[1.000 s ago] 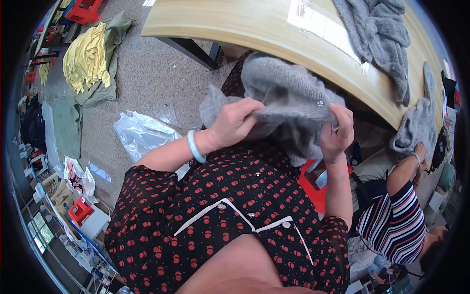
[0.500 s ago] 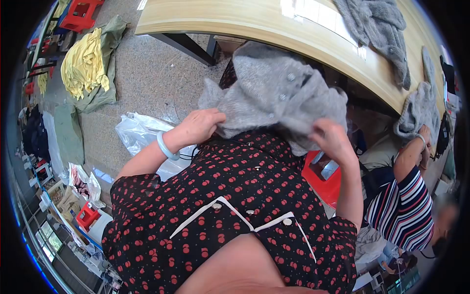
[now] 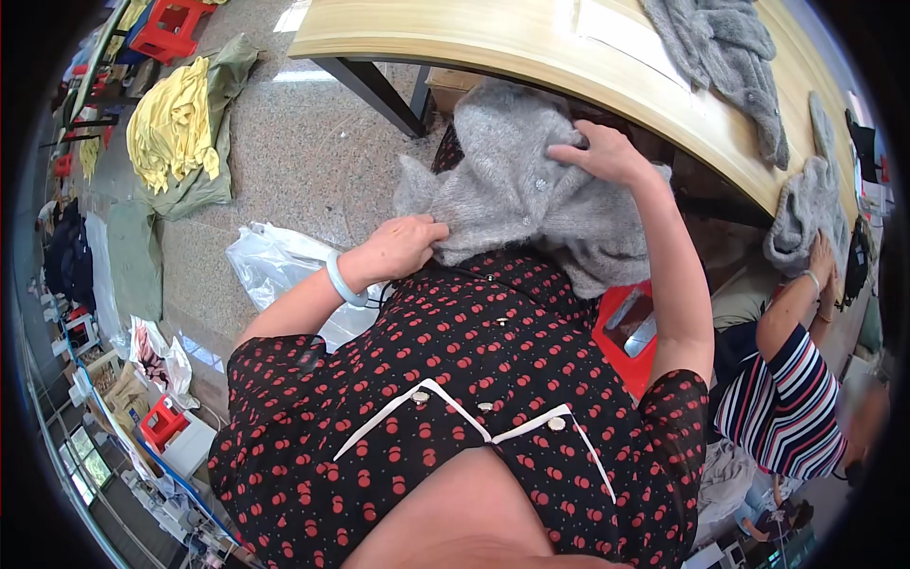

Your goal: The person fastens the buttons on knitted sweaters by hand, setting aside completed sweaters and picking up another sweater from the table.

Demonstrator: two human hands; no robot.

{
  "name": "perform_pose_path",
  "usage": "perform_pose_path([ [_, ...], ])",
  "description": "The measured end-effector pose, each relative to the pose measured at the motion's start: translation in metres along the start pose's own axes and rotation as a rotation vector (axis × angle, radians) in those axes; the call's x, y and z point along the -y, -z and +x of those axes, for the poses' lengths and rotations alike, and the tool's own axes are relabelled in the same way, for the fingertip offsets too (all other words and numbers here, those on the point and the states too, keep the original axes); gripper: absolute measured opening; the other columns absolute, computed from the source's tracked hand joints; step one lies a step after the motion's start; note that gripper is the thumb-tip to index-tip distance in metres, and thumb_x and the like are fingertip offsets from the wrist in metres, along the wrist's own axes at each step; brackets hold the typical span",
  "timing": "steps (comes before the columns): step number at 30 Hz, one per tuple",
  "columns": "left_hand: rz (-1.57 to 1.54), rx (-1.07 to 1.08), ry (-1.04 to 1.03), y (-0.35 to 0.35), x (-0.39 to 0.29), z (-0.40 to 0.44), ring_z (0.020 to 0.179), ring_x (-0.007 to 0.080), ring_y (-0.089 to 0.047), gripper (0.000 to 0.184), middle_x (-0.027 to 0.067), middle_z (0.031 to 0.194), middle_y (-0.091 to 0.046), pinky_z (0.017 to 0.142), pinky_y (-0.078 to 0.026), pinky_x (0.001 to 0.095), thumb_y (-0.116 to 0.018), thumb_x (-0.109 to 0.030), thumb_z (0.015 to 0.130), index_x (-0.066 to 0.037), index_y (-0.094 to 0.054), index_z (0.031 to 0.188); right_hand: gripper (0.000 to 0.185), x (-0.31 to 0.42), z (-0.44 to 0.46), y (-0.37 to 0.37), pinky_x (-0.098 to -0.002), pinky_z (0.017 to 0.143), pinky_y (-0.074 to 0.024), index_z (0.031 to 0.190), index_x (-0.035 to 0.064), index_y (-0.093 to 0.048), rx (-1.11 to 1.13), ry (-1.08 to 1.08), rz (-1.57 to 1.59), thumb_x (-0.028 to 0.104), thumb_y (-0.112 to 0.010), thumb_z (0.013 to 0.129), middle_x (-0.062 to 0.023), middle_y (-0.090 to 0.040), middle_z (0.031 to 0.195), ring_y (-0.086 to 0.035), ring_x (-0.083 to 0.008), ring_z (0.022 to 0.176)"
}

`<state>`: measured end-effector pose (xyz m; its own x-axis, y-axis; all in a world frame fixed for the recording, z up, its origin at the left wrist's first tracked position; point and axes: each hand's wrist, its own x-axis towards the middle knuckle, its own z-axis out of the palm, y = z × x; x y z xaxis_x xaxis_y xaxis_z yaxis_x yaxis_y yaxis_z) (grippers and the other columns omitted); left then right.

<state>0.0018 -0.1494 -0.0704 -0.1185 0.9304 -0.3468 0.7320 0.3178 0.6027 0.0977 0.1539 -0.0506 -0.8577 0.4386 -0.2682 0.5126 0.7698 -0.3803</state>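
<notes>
A fuzzy grey knit cardigan with shiny buttons lies bunched over my lap, its far part against the table edge. Closed on the near left edge of the knit is my left hand, with a pale bangle at the wrist. My right hand reaches across the garment to its far side, thumb and fingers pinching a fold near the button front. Parts of the fingertips on both hands are hidden by the cloth.
A wooden table stands ahead, with another grey knit garment on it. At the right a person in a striped top handles grey knitwear. A red stool, a clear plastic bag and a yellow cloth pile are nearby.
My right hand has moved up and away from me, from the cardigan's near right side to its far side. My left hand keeps its hold on the left edge.
</notes>
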Motion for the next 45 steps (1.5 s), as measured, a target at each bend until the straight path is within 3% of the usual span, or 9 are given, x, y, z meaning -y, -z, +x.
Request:
perform_pose_path([
  [2, 0.004, -0.004, 0.014, 0.003, 0.001, -0.004, 0.081, 0.035, -0.055, 0.017, 0.0142, 0.084, -0.054, 0.068, -0.044, 0.0424, -0.053, -0.006, 0.07, -0.005, -0.051, 0.087, 0.038, 0.003, 0.005, 0.005, -0.0305, 0.07, -0.0432, 0.088, -0.0001, -0.06, 0.352, 0.09, 0.112, 0.032, -0.067, 0.07, -0.0133, -0.062, 0.083, -0.056, -0.0248, 0.075],
  [11, -0.429, -0.507, 0.219, 0.044, 0.003, 0.008, 0.098, 0.024, -0.052, 0.076, 0.0153, 0.121, -0.043, 0.08, -0.046, 0.0343, -0.071, -0.02, 0.07, 0.0, -0.028, 0.13, 0.011, 0.087, -0.017, 0.063, -0.0185, 0.06, -0.0401, 0.08, 0.0055, -0.059, -0.058, 0.156, 1.08, 0.016, -0.058, 0.082, 0.0031, -0.054, 0.07, -0.049, -0.0039, 0.066],
  [15, -0.777, -0.576, -0.208, 0.031, -0.016, 0.022, 0.109, 0.0262, -0.047, 0.082, 0.0148, 0.126, -0.037, 0.091, -0.041, 0.035, -0.07, -0.03, 0.071, -0.003, -0.023, 0.132, 0.008, 0.179, -0.054, 0.077, -0.0162, 0.056, -0.0416, 0.082, 0.0059, -0.061, 0.233, 0.44, 1.446, 0.013, -0.062, 0.078, 0.0028, -0.057, 0.073, -0.052, -0.0028, 0.065],
  [19, -1.39, -0.578, -0.363, 0.026, -0.013, 0.008, 0.112, 0.0257, -0.044, 0.069, 0.0135, 0.127, -0.038, 0.094, -0.038, 0.0364, -0.061, -0.028, 0.078, -0.004, -0.026, 0.132, 0.013, 0.244, -0.083, 0.067, -0.0217, 0.061, -0.0394, 0.077, 0.0045, -0.057, 0.738, 0.75, 1.446, 0.016, -0.063, 0.079, 0.0033, -0.055, 0.075, -0.047, -0.0035, 0.071],
  [24, -1.592, -0.751, -0.424, 0.028, 0.038, -0.058, 0.116, 0.025, -0.041, 0.054, 0.0119, 0.127, -0.039, 0.099, -0.034, 0.038, -0.051, -0.025, 0.086, -0.006, -0.03, 0.131, 0.025, 0.182, -0.052, 0.107, -0.0272, 0.086, -0.0426, 0.108, -0.0007, -0.049, 0.356, 0.863, 0.938, 0.005, -0.055, 0.084, -0.0073, -0.056, 0.103, -0.054, -0.0141, 0.098],
  [26, -1.652, -0.858, -0.308, 0.028, 0.06, -0.081, 0.118, 0.0247, -0.04, 0.048, 0.0113, 0.127, -0.04, 0.101, -0.032, 0.0387, -0.047, -0.024, 0.09, -0.006, -0.031, 0.131, 0.032, 0.142, -0.027, 0.11, -0.0307, 0.088, -0.0412, 0.11, -0.0002, -0.049, 0.166, 0.685, 0.96, 0.006, -0.059, 0.08, -0.0118, -0.056, 0.106, -0.054, -0.0204, 0.1],
  [30, -1.805, -1.17, 0.254, 0.015, 0.103, -0.149, 0.114, 0.0254, -0.046, 0.044, 0.0131, 0.125, -0.046, 0.098, -0.036, 0.0398, -0.043, -0.027, 0.089, 0.0, -0.041, 0.123, 0.066, -0.086, 0.045, 0.132, -0.0396, 0.099, -0.0298, 0.125, 0.0029, -0.039, -0.739, 0.025, -0.295, 0.005, -0.065, 0.064, -0.0224, -0.044, 0.123, -0.035, -0.0377, 0.119],
  [35, -1.893, -1.427, 0.526, -0.041, 0.151, -0.227, 0.108, 0.0279, -0.051, 0.041, 0.0151, 0.116, -0.053, 0.095, -0.039, 0.0392, -0.04, -0.027, 0.087, 0.001, -0.049, 0.116, 0.066, -0.26, 0.042, 0.118, -0.0436, 0.098, -0.0319, 0.132, 0.0188, -0.034, -0.286, -0.596, -0.138, 0.034, -0.061, 0.073, -0.0257, -0.029, 0.133, -0.034, -0.0405, 0.12],
  [45, -1.856, -1.553, 1.28, -0.145, 0.218, -0.277, 0.101, 0.0284, -0.054, 0.036, 0.0141, 0.112, -0.056, 0.089, -0.043, 0.0388, -0.046, -0.023, 0.083, 0.0, -0.054, 0.109, 0.032, -0.226, 0.028, 0.074, -0.0433, 0.082, -0.0399, 0.113, 0.0085, -0.049, -0.749, -0.391, -0.366, 0.014, -0.051, 0.081, -0.0164, -0.051, 0.107, -0.049, -0.0353, 0.096],
])
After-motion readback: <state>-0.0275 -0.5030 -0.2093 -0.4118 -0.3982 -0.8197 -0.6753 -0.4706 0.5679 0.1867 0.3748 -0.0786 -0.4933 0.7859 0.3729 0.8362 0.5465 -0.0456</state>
